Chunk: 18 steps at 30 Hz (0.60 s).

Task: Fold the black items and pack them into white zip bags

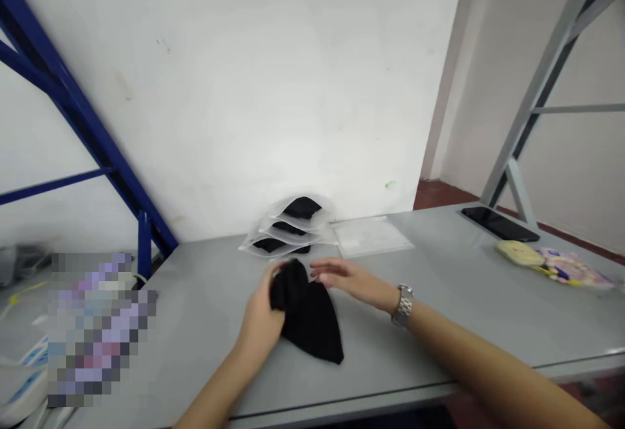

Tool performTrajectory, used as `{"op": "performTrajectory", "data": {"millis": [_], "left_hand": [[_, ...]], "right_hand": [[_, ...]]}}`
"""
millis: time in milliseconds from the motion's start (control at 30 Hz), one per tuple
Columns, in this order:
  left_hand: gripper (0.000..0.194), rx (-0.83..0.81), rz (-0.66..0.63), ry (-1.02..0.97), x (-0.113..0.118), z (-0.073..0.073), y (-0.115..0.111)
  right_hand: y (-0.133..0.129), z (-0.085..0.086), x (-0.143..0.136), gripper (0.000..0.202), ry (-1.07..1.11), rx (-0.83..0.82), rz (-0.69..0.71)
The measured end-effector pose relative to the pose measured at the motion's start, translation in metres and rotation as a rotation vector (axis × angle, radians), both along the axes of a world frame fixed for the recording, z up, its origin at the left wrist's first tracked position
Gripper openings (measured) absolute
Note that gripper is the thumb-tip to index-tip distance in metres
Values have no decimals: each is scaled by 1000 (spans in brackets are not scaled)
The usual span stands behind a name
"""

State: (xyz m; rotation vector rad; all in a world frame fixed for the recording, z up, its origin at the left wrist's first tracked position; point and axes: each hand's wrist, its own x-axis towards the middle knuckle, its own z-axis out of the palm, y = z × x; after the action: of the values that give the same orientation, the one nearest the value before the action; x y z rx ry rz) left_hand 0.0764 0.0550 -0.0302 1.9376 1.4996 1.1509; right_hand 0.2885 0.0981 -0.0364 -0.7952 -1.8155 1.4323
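My left hand [260, 315] is closed round the bunched upper end of a black cloth item [316, 325]. The rest of the cloth spreads toward the right and tapers to a point over the grey table [390, 344]; its exact kind does not show. Just right of the bunched part is my right hand [344, 277], fingers stretched out and apart, seemingly holding nothing; whether the fingertips touch the cloth I cannot tell. A metal watch circles the right wrist. Beyond both hands lie several overlapping frosted zip bags [319, 224] with black items inside.
A flat translucent zip bag [374, 237] lies beside the filled ones, near the white wall [293, 90]. Toward the right are a black phone [500, 223] and a pale yellow case [520, 253] with a colourful packet. A white power strip [24, 383] sits at the lower left.
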Motion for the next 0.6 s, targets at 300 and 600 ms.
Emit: {"op": "performTrajectory", "data": {"millis": [300, 600], "left_hand": [[77, 364, 735, 282, -101, 12, -3], [55, -75, 152, 606, -69, -4, 17]], "right_hand": [[4, -25, -14, 33, -514, 448, -145], [18, -25, -1, 26, -587, 469, -428]]}}
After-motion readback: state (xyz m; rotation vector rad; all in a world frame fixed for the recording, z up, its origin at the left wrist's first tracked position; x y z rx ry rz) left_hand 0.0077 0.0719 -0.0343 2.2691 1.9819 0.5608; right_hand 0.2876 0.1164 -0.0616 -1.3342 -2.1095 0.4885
